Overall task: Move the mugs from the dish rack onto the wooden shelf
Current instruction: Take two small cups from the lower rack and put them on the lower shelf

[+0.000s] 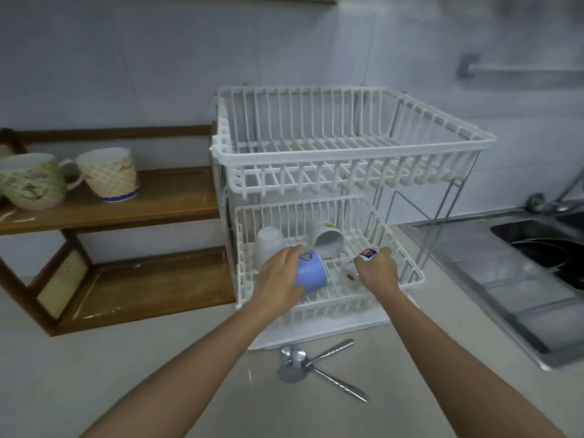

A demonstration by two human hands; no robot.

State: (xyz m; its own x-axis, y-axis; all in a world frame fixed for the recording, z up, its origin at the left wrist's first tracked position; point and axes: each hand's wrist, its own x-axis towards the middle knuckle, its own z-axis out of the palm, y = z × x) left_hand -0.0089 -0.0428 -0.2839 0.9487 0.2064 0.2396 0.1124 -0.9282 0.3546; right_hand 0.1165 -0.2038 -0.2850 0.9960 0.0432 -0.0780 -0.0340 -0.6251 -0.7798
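Observation:
A white two-tier dish rack (354, 143) stands on the counter. In its lower basket my left hand (279, 278) wraps around a blue mug (311, 273) lying on its side. My right hand (377, 270) grips a white mug with a red and blue print (366, 254), mostly hidden by my fingers. Behind them a plain white mug (268, 245) stands upside down, and another white mug (328, 238) lies tilted with its mouth toward me. On the wooden shelf (151, 203) to the left sit two patterned mugs (109, 175), (31, 181).
Two spoons (316, 365) lie crossed on the counter in front of the rack's drip tray. A steel sink (543, 248) with a faucet is at the right. The shelf's lower level (145, 286) sits by the rack's left side. The rack's upper basket holds nothing.

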